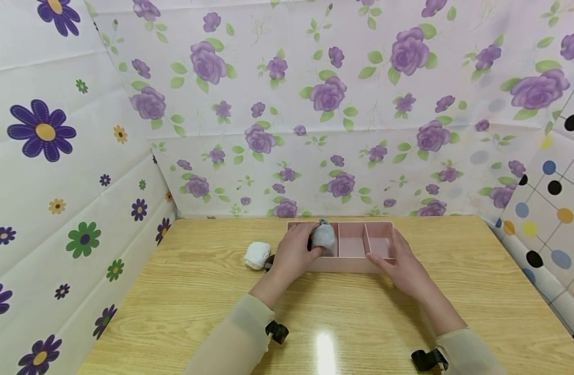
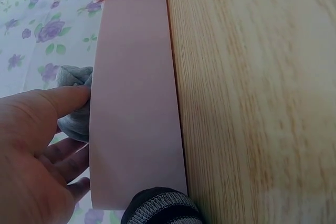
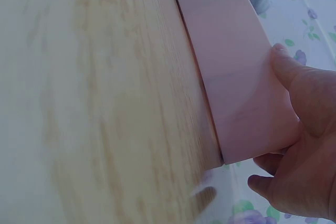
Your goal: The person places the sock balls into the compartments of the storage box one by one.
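Observation:
A pink divided box [image 1: 347,264] stands near the table's back edge, its dividers visible at the middle and right. Over its left part, my left hand [image 1: 293,250] pinches a grey rolled-up sock [image 1: 323,237] between thumb and fingers. The left wrist view shows the grey sock [image 2: 76,121] at the box's rim, partly hidden by the thumb. My right hand [image 1: 405,264] grips the box's right end, thumb on the front rim and fingers round the end wall. The middle and right compartments show bare floors; the left one is mostly covered by my hand and the sock.
Left of the box lies a white rolled-up sock [image 1: 257,255]. A dark striped sock [image 2: 163,208] sits close to the box's left end, mostly behind my left hand in the head view. Flowered sheeting [image 1: 277,120] hangs behind the wooden table [image 1: 198,312].

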`<state>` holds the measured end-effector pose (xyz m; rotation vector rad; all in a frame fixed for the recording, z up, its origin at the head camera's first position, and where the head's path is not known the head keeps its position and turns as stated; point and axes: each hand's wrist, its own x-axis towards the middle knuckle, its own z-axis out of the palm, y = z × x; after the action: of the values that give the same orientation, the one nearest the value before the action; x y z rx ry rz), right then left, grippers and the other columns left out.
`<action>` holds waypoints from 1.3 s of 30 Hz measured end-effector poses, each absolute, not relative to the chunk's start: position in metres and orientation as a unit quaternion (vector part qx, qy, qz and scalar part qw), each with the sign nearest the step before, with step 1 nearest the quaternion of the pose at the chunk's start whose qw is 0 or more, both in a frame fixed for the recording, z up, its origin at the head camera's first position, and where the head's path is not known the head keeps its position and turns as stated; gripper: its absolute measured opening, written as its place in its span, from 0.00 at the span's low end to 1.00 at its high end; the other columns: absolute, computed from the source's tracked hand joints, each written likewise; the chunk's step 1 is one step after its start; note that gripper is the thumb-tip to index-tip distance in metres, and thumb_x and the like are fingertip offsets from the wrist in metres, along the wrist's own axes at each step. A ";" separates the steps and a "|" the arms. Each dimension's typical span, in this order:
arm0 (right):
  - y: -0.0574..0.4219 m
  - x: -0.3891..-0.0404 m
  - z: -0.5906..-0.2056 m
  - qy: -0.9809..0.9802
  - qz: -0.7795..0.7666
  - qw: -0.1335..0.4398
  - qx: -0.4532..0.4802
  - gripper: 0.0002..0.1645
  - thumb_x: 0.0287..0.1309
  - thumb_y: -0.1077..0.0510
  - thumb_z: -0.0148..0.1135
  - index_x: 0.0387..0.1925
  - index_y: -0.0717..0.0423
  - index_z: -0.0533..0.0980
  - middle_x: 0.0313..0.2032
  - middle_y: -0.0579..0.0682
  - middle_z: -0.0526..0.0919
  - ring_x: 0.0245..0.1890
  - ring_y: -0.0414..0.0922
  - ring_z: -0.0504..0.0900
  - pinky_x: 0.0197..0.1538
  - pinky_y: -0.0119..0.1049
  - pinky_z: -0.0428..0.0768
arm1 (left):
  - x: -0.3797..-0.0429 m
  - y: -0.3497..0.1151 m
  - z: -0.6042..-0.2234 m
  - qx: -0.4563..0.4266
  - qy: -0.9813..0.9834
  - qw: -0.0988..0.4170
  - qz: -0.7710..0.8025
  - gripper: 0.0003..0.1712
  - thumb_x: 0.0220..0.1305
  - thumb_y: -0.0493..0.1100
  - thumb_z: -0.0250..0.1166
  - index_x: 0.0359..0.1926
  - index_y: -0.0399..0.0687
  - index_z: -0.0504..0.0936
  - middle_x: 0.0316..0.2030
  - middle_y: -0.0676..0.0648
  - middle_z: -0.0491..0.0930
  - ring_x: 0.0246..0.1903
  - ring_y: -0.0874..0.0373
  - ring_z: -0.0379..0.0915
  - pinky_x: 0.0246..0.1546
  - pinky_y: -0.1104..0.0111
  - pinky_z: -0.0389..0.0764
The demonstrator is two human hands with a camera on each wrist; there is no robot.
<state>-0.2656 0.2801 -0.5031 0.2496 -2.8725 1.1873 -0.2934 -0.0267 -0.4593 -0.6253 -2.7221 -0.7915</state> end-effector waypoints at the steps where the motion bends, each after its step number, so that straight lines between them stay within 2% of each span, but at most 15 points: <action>1: 0.280 -0.266 -0.503 -0.921 0.381 0.011 0.080 0.71 0.78 0.29 0.62 0.89 0.61 0.29 0.87 0.71 0.36 0.81 0.78 0.53 0.75 0.78 0.58 | -0.293 -0.027 -0.459 -0.216 -0.931 0.120 -0.270 0.35 0.70 0.46 0.80 0.73 0.45 0.80 0.67 0.44 0.83 0.65 0.46 0.78 0.65 0.51 0.81; 15: 0.279 -0.265 -0.502 -0.919 0.386 0.006 0.080 0.72 0.76 0.27 0.62 0.89 0.61 0.29 0.87 0.71 0.36 0.81 0.78 0.51 0.75 0.78 0.57 | -0.293 -0.029 -0.460 -0.229 -0.933 0.110 -0.254 0.37 0.71 0.47 0.80 0.75 0.47 0.78 0.69 0.42 0.81 0.69 0.43 0.76 0.70 0.49 0.77; 23: 0.279 -0.265 -0.502 -0.919 0.386 0.003 0.078 0.72 0.76 0.27 0.62 0.89 0.61 0.29 0.87 0.70 0.36 0.81 0.77 0.52 0.76 0.78 0.57 | -0.290 -0.031 -0.457 -0.227 -0.934 0.091 -0.261 0.39 0.74 0.48 0.77 0.80 0.48 0.74 0.73 0.41 0.77 0.74 0.43 0.72 0.77 0.47 0.69; 33: 0.278 -0.264 -0.500 -0.921 0.381 0.008 0.077 0.72 0.77 0.28 0.62 0.88 0.62 0.29 0.86 0.72 0.37 0.81 0.78 0.52 0.76 0.78 0.58 | -0.290 -0.041 -0.448 -0.228 -0.932 0.116 -0.258 0.39 0.76 0.51 0.75 0.81 0.47 0.73 0.75 0.42 0.75 0.76 0.41 0.69 0.77 0.46 0.68; 39: 0.278 -0.263 -0.499 -0.922 0.380 0.010 0.078 0.73 0.76 0.26 0.61 0.88 0.62 0.28 0.86 0.73 0.38 0.80 0.78 0.53 0.76 0.78 0.58 | -0.288 -0.059 -0.443 -0.227 -0.932 0.118 -0.255 0.41 0.77 0.51 0.74 0.83 0.49 0.69 0.80 0.40 0.68 0.79 0.38 0.63 0.79 0.41 0.64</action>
<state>-0.2630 0.2781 -0.4993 0.2421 -2.8776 1.1848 -0.2878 -0.0592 -0.4428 -0.6627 -2.7273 -0.7473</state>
